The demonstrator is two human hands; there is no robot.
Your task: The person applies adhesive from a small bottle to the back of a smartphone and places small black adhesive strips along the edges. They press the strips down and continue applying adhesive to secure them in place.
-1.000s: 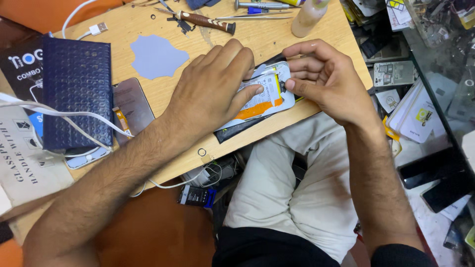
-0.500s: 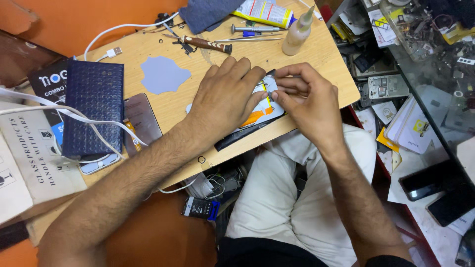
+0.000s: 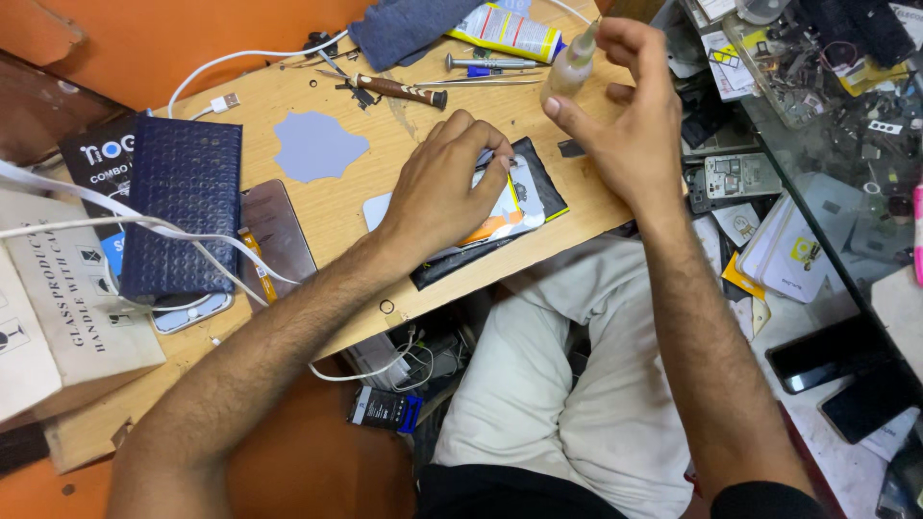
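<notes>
I'm pressing my left hand flat on the opened phone, fingers spread over its back, palm down and not gripping anything, just pinning it. The phone is lying near the front edge of the wooden board that's resting over my lap, with a black piece sticking out under it toward me. My right hand is up at the far edge of the board, fingers curling around a small squeeze bottle, thumb on one side and fingertips at the nozzle end. The bottle is standing upright just beside a tube of glue and a couple of screwdrivers. Off to my left a dark blue textured case is sitting on the board with a white cable draped over it.
</notes>
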